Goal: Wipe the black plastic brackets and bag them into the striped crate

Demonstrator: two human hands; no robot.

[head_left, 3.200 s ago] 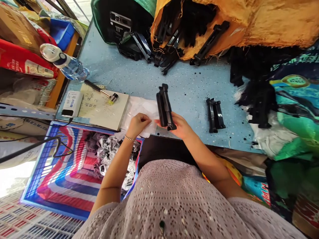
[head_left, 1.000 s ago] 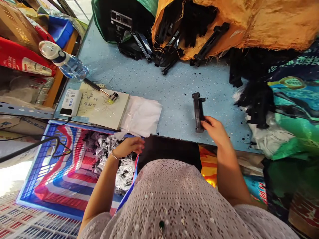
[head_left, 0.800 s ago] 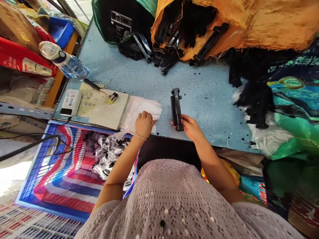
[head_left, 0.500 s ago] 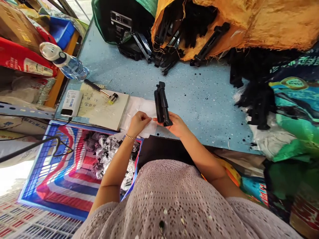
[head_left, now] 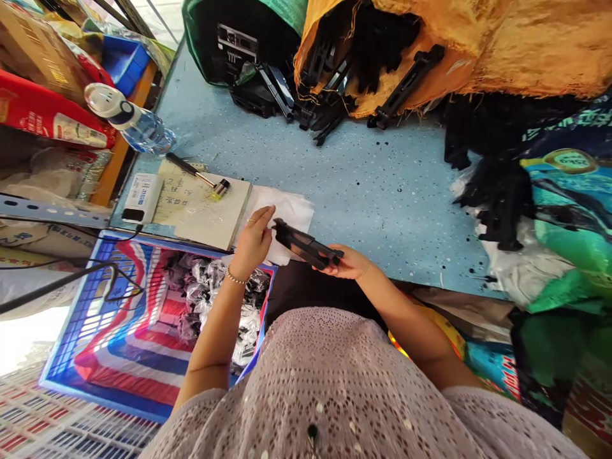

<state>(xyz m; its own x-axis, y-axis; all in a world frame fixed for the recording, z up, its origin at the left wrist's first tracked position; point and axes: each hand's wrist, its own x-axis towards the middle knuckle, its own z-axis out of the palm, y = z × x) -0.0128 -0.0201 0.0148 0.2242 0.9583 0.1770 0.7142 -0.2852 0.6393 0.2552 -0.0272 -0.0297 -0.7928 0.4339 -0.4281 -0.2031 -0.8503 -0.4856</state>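
A long black plastic part (head_left: 306,242) slants across the front edge of the table, held at its right end by my right hand (head_left: 348,261). Its far left end points up toward my left hand (head_left: 253,242), close to the fingertips; whether they touch I cannot tell. My left hand has its fingers stretched forward over a stack of thin white plastic bags (head_left: 294,207) and wears a ring and a beaded bracelet. Under the table edge, a blue crate (head_left: 71,338) with a striped lining holds several dark parts in clear wrapping (head_left: 208,280).
Left on the blue speckled table (head_left: 373,185) are a notebook (head_left: 217,220), a screwdriver-like tool (head_left: 191,169), a white device (head_left: 142,196) and a water bottle (head_left: 138,124). Along the back, an orange sack (head_left: 502,51) and a green bag (head_left: 191,38) spill black parts. More black parts (head_left: 502,204) lie at right.
The black part has tipped from upright to slanting left and come nearer my body with my right hand. My left hand has shifted slightly left, its pinched fingers now stretched out.
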